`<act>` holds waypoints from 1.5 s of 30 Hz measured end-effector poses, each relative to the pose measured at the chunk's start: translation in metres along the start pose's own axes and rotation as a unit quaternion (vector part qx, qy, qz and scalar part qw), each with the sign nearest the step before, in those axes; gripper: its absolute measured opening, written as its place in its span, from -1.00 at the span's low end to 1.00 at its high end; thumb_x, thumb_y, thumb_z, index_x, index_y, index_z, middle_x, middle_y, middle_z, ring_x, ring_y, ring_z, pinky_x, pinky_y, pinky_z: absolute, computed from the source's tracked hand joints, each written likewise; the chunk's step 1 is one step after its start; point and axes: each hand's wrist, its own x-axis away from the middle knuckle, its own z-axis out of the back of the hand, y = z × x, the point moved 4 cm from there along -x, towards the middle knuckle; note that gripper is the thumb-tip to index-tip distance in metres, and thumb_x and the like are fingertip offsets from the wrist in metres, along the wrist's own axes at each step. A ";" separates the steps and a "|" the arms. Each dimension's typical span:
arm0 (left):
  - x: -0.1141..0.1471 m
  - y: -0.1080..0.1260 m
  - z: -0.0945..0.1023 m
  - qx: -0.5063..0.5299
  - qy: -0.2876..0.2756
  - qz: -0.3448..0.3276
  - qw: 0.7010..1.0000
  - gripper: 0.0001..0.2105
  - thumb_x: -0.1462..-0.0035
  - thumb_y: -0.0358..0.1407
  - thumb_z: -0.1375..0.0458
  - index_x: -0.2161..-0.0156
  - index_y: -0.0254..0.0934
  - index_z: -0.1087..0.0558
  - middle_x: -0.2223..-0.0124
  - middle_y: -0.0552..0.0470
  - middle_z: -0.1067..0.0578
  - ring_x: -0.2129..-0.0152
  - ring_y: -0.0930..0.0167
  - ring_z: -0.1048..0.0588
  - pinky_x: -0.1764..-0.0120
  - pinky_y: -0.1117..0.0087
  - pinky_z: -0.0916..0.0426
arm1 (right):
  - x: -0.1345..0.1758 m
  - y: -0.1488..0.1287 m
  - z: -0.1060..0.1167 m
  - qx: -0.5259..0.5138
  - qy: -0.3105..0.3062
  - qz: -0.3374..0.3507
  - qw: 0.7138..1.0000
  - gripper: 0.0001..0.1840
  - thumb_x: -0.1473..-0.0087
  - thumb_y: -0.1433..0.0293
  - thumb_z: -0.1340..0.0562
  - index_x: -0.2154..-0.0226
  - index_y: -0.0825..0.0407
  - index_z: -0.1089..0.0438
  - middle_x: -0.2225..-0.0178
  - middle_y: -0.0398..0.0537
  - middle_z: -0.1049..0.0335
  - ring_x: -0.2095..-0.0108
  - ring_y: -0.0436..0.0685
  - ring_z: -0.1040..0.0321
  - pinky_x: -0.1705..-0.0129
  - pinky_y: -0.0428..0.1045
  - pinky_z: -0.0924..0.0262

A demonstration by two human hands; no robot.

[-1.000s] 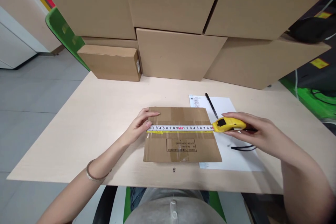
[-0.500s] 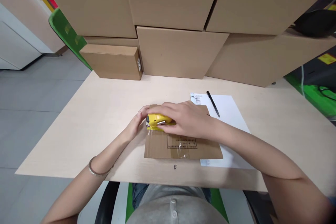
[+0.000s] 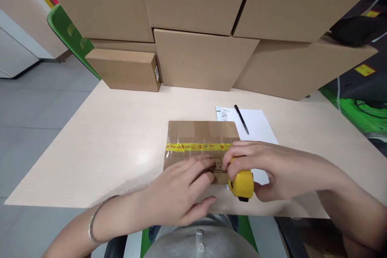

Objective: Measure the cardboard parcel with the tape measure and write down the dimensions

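A brown cardboard box point(image 3: 199, 130) lies flat on the table, with a band of yellow printed packing tape point(image 3: 199, 147) across its top. My left hand point(image 3: 184, 193) rests over the box's near side, fingers spread loosely and nothing seen in them. At the box's near right corner, my right hand point(image 3: 260, 165) grips a yellow tape measure point(image 3: 243, 183) with a black end. The tape measure is tilted, and no blade shows outside it. Part of the printed black frame on the box is covered by my fingers.
Beside the box lie a white sheet of paper point(image 3: 260, 125) and a black pen point(image 3: 241, 119). A closed carton point(image 3: 123, 70) stands at the back left of the table point(image 3: 121, 129). Large stacked cartons point(image 3: 205, 58) form a wall behind. A green panel point(image 3: 65, 32) borders the left side.
My right hand has carried the tape measure from the box's left edge to its near right corner. My left hand has moved from the left edge onto the near side. The tape band is uncovered.
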 end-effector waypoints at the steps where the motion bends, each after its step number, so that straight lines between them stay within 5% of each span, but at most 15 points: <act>1: -0.002 0.002 -0.007 -0.009 -0.005 -0.003 1.000 -0.78 -0.41 -0.23 -0.06 0.09 -0.38 -0.44 0.04 -0.27 -0.58 -0.02 0.15 -0.56 -0.05 0.15 -0.57 | -0.003 0.001 -0.002 0.006 -0.005 -0.002 1.000 -0.49 0.17 0.66 -0.25 0.15 -0.10 -0.46 0.06 -0.13 -0.51 0.11 0.12 -0.42 0.06 0.04 -0.27; 6: 0.000 -0.003 -0.024 -0.053 0.015 -0.041 0.998 -0.80 -0.40 -0.26 -0.05 0.15 -0.33 -0.46 0.18 -0.20 -0.58 0.09 0.19 -0.58 -0.04 0.17 -0.54 | -0.014 0.005 0.006 0.030 0.008 0.026 0.999 -0.68 -0.03 0.57 -0.28 0.14 -0.05 -0.47 0.06 -0.06 -0.50 0.12 0.14 -0.38 0.09 0.05 -0.26; 13: -0.005 0.001 -0.032 -0.110 -0.055 -0.046 0.991 -0.54 -0.46 -0.08 0.03 -0.34 -0.12 -0.34 0.18 -0.06 -0.52 0.21 0.23 -0.51 -0.04 0.14 -0.45 | -0.025 0.017 0.035 0.030 0.020 0.036 0.999 -0.76 -0.10 0.52 -0.28 0.15 -0.02 -0.48 0.04 0.01 -0.51 0.05 0.16 -0.43 -0.02 0.07 -0.27; 19: -0.007 0.004 -0.037 -0.122 -0.060 -0.054 0.989 -0.50 -0.45 -0.01 0.01 -0.34 -0.19 -0.37 0.21 -0.05 -0.47 0.23 0.25 -0.42 -0.06 0.17 -0.37 | -0.042 0.059 0.090 0.015 0.057 -0.014 0.998 -0.65 -0.03 0.45 -0.30 0.08 -0.06 -0.45 -0.04 -0.02 -0.50 -0.06 0.23 -0.41 -0.06 0.09 -0.27; 23: -0.006 0.003 -0.037 -0.125 -0.063 -0.056 0.989 -0.48 -0.45 0.00 0.02 -0.35 -0.20 -0.35 0.20 -0.05 -0.47 0.22 0.24 -0.41 -0.08 0.16 -0.33 | -0.056 0.093 0.104 -0.027 0.056 -0.049 0.997 -0.61 0.02 0.42 -0.31 0.07 -0.06 -0.44 -0.01 -0.03 -0.48 0.00 0.22 -0.40 0.04 0.06 -0.29; 29: -0.007 0.001 -0.036 -0.116 -0.069 -0.050 0.990 -0.47 -0.44 0.01 0.00 -0.35 -0.20 -0.34 0.19 -0.06 -0.46 0.23 0.23 -0.41 0.01 0.18 -0.34 | -0.071 0.117 0.098 -0.044 0.035 -0.055 0.997 -0.57 0.06 0.42 -0.29 0.06 -0.03 -0.43 0.08 -0.05 -0.47 0.16 0.13 -0.38 0.18 0.01 -0.27; 36: -0.008 -0.001 -0.032 -0.122 -0.063 -0.058 0.989 -0.52 -0.45 -0.02 0.02 -0.33 -0.15 -0.35 0.22 -0.05 -0.48 0.25 0.24 -0.44 0.05 0.19 -0.38 | -0.056 0.070 0.101 0.012 0.063 -0.058 0.996 -0.62 0.06 0.49 -0.28 0.12 -0.04 -0.44 0.11 -0.09 -0.48 0.17 0.13 -0.39 0.20 0.00 -0.27; 41: -0.005 0.007 -0.036 -0.181 0.011 -0.102 0.978 -0.66 -0.45 -0.10 0.00 -0.04 -0.28 -0.47 0.16 -0.14 -0.57 0.10 0.16 -0.55 -0.04 0.14 -0.43 | -0.038 0.021 0.051 0.056 0.016 0.025 0.998 -0.45 0.05 0.55 -0.28 -0.05 -0.03 -0.48 0.05 -0.01 -0.49 0.04 0.20 -0.41 -0.01 0.10 -0.28; 45: -0.003 0.012 -0.029 -0.155 0.039 -0.076 0.984 -0.68 -0.44 -0.09 -0.02 0.10 -0.34 -0.44 0.15 -0.23 -0.61 0.06 0.12 -0.60 -0.04 0.09 -0.51 | -0.016 0.007 0.008 0.046 -0.005 -0.002 0.999 -0.52 0.01 0.52 -0.30 -0.02 -0.02 -0.49 0.09 0.00 -0.48 0.11 0.19 -0.44 0.08 0.09 -0.33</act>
